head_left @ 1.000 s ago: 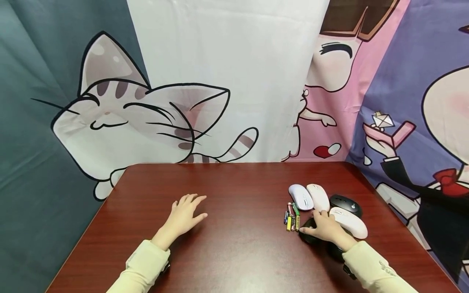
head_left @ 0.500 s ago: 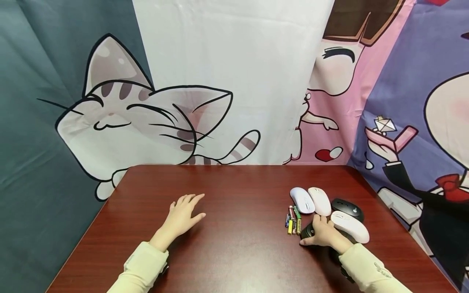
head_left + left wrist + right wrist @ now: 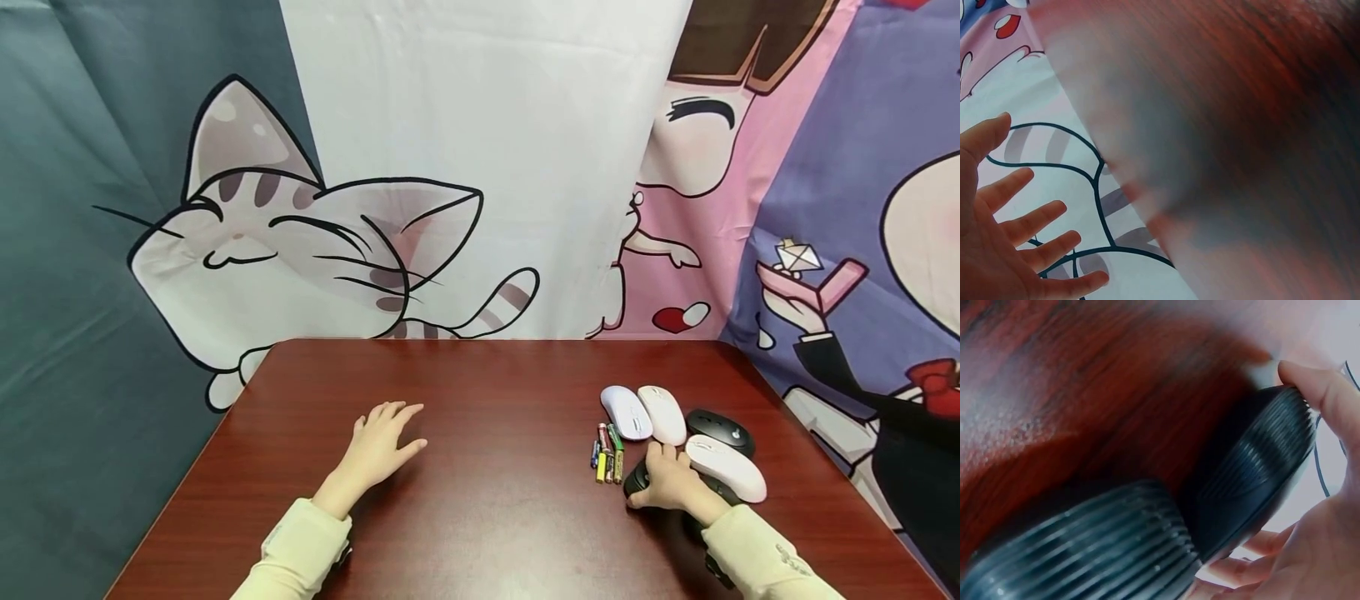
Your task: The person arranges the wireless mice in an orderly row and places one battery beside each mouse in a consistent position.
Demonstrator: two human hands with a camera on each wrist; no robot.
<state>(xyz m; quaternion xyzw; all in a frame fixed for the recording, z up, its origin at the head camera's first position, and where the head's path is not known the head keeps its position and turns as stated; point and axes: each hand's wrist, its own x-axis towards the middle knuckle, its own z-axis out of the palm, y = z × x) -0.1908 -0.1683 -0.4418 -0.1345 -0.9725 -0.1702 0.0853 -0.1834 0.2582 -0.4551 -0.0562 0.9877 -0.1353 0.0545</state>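
My right hand (image 3: 667, 483) grips a black computer mouse (image 3: 637, 477) at the right of the table. In the right wrist view the thumb is on one side of this ribbed black mouse (image 3: 1260, 456) and the fingers are on the other. A second ribbed black mouse (image 3: 1091, 550) lies close by, partly hidden under the wrist in the head view. My left hand (image 3: 377, 446) hovers over the left half of the table, fingers spread and holding nothing. The left wrist view shows the same hand (image 3: 1010, 231) with its fingers apart.
Beyond the right hand lie a lavender mouse (image 3: 627, 412), a cream mouse (image 3: 663, 414), another black mouse (image 3: 720, 431) and a white mouse (image 3: 726, 468). Several small batteries (image 3: 607, 454) lie to its left. A cartoon-print cloth (image 3: 480, 167) hangs behind the brown table (image 3: 480, 400).
My right thumb has slid toward the near side of the black mouse, and the fingers have drawn in around it. The left hand has barely moved. The head view has shifted slightly.
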